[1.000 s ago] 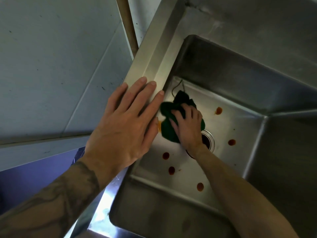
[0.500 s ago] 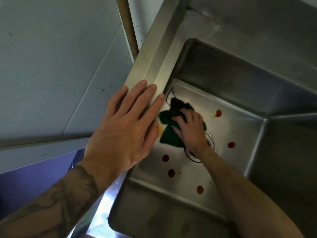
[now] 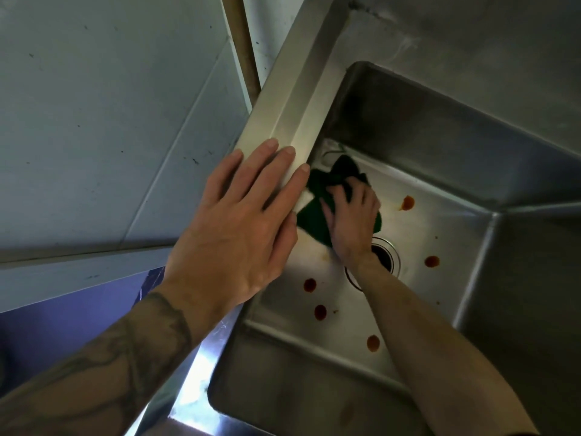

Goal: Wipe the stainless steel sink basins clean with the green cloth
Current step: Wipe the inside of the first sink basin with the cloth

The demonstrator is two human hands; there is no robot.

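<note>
Our left hand (image 3: 239, 228) rests flat, fingers straight, on the sink rim (image 3: 283, 99); our right hand (image 3: 352, 221), fingers curled, grips the green cloth (image 3: 312, 221).

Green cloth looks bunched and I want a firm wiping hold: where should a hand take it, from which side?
Take the green cloth at its raised, bunched middle, from above, as the right hand does, fingers curled over it. It lies on the basin floor close to the wall under the left hand, so a side approach looks cramped.
</note>
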